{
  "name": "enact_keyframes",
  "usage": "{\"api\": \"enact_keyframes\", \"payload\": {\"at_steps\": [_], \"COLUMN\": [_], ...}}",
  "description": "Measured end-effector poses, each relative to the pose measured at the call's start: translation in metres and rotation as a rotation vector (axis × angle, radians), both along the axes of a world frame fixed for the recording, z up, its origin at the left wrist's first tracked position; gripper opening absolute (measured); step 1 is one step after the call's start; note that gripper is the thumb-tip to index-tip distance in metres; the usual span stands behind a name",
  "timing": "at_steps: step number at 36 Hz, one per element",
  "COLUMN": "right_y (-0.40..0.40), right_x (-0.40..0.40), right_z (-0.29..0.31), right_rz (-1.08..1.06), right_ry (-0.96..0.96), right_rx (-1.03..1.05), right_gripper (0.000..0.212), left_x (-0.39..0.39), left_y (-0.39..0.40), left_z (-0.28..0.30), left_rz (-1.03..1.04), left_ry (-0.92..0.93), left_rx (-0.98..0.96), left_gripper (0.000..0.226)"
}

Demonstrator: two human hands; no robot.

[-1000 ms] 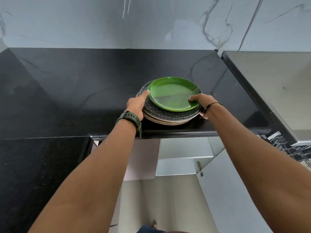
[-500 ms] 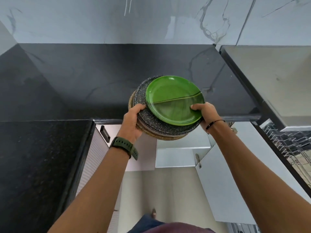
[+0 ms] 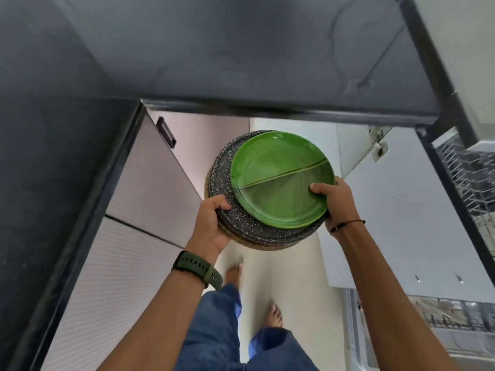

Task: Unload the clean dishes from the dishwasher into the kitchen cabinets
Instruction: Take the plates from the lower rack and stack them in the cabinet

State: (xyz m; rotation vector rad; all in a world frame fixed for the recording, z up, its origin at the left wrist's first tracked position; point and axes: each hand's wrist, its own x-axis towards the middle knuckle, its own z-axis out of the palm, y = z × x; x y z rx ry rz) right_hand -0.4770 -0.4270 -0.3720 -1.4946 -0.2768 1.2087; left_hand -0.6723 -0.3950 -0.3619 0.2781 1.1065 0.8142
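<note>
While both hands carried it, the plate stack (image 3: 257,231) hung over the floor (image 3: 292,277), below the black bench (image 3: 241,62) | left hand (image 3: 211,223) fingers curled round the speckled rim | right hand (image 3: 334,202) thumb pinching the green plate (image 3: 278,180) on top | dishwasher rack (image 3: 471,178) at right.
</note>
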Motion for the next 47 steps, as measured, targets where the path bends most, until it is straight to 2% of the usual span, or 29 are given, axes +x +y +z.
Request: {"api": "enact_keyframes", "payload": {"at_steps": [3, 8, 12, 21, 26, 30, 35, 38, 40, 43, 45, 47], "right_y": [-0.010, -0.019, -0.018, 0.000, 0.017, 0.035, 0.070, 0.087, 0.096, 0.110, 0.115, 0.124], "right_x": [0.001, -0.004, -0.004, 0.018, 0.056, 0.092, 0.125, 0.138, 0.147, 0.147, 0.145, 0.136], "right_z": [-0.016, -0.051, -0.091, -0.205, -0.251, -0.259, -0.253, -0.254, -0.256, -0.249, -0.243, -0.233], "right_rz": [0.026, 0.095, 0.092, -0.060, -0.131, -0.129, -0.031, 0.065, 0.125, 0.167, 0.146, 0.106], "right_ry": [-0.046, -0.182, -0.257, -0.279, -0.415, -0.555, -0.682, -0.680, -0.661, -0.599, -0.685, -0.842], "right_rx": [-0.009, -0.032, -0.003, 0.025, 0.068, 0.186, 0.384, 0.506, 0.537, 0.580, 0.607, 0.636], "right_gripper": [0.036, 0.037, 0.034, 0.024, 0.030, 0.031, 0.027, 0.008, 0.029, 0.021, 0.032, 0.021], "left_x": [-0.003, -0.011, -0.014, 0.017, 0.051, 0.072, 0.091, 0.096, 0.097, 0.096, 0.095, 0.093], "left_y": [-0.017, -0.034, -0.028, -0.006, 0.005, 0.012, 0.016, 0.019, 0.024, 0.034, 0.035, 0.037], "left_z": [-0.022, -0.065, -0.111, -0.217, -0.263, -0.288, -0.316, -0.332, -0.341, -0.354, -0.364, -0.373], "left_rz": [0.036, 0.095, 0.085, 0.139, 0.175, 0.191, 0.165, 0.095, 0.067, 0.075, 0.051, 0.022], "left_ry": [-0.021, -0.029, -0.037, -0.068, -0.100, -0.143, -0.160, -0.173, -0.152, -0.135, -0.158, -0.172], "left_rx": [-0.034, -0.169, -0.242, -0.196, -0.133, -0.083, -0.032, -0.069, -0.091, -0.106, -0.060, -0.012], "left_gripper": [0.042, 0.041, 0.049, 0.041, 0.045, 0.045, 0.044, 0.040, 0.036, 0.022, 0.026, 0.030]}}
